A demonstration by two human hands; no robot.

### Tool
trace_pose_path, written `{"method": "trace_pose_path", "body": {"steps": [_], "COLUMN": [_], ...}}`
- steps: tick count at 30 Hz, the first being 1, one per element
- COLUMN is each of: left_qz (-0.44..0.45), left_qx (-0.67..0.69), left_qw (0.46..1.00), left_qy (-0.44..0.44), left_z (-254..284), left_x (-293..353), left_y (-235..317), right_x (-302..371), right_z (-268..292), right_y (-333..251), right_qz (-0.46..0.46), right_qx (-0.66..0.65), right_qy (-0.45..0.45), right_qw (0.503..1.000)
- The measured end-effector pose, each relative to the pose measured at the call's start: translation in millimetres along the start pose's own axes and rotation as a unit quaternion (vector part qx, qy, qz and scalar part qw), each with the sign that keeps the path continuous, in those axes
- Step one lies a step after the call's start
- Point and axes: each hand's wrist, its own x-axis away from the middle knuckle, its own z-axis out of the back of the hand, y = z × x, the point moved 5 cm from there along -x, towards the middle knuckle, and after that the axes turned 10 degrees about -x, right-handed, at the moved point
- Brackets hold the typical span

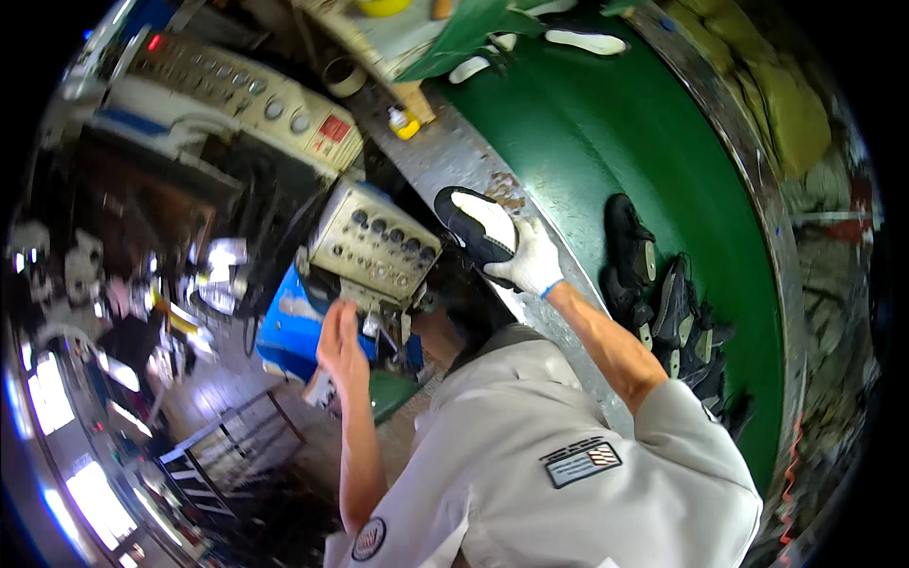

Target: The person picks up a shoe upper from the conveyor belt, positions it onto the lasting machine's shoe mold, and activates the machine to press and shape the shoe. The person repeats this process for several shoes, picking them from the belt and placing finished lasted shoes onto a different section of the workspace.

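Shoe (481,220), black w/ white underside, turned sole-up, held over left metal edge (453,151) of green belt (568,137), nr a brown stain (507,189) on that edge; cannot tell if resting on it or just above. Gripped at one end by R hand (532,257), in white glove w/ blue cuff, fingers closed round the shoe's side.

L hand (343,341), bare, raised just below control box (374,244) w/ dark knobs, well left of belt. Fingers fairly straight & close together, nothing visible in grip; cannot tell if touching the machine. Blue machine body (295,327) just beside, on its left.

Farther up same metal edge, past the shoe: small yellow bottle (404,124) w/ white top. Long pale panel (241,95) w/ round dials & red light, off to upper left.

On belt, near half: cluster of black shoes (674,308), pale patches showing, closer to left edge than right, some overlapping. Far end: white-soled shoe (585,43) nr right edge, another pale sole (469,69) by left edge. Beyond right edge: olive fabric bundle (791,114); red coiled cord (792,483) alongside, toward near end.
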Motion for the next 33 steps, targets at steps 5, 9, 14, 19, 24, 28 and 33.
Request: {"method": "trace_pose_path", "body": {"steps": [5,9,14,19,24,28,33], "left_qz": [0.080,0.020,-0.066,-0.094,-0.123,-0.123,-0.128], "left_qx": [0.498,0.612,0.658,0.659,0.590,0.558,0.537], "left_qw": [0.847,0.770,0.733,0.740,0.798,0.820,0.831], "left_qy": [-0.168,-0.179,-0.156,-0.096,-0.020,0.043,0.071], "left_z": [-34,3,45,74,98,112,121], "left_x": [-18,-5,16,33,46,53,59], "left_y": [43,72,58,36,9,0,-2], "right_x": [73,105,135,158,176,188,199], "right_z": [20,21,10,-8,-18,-24,-27], "right_y": [-112,-162,-201,-228,-249,-265,-275], "right_qz": [0.219,0.292,0.345,0.369,0.389,0.409,0.400], "right_qx": [-0.008,0.014,0.047,0.039,0.039,0.055,0.067], "right_qy": [0.048,0.069,0.058,0.033,0.012,0.021,0.016], "right_qw": [0.975,0.954,0.936,0.928,0.920,0.911,0.914]}}
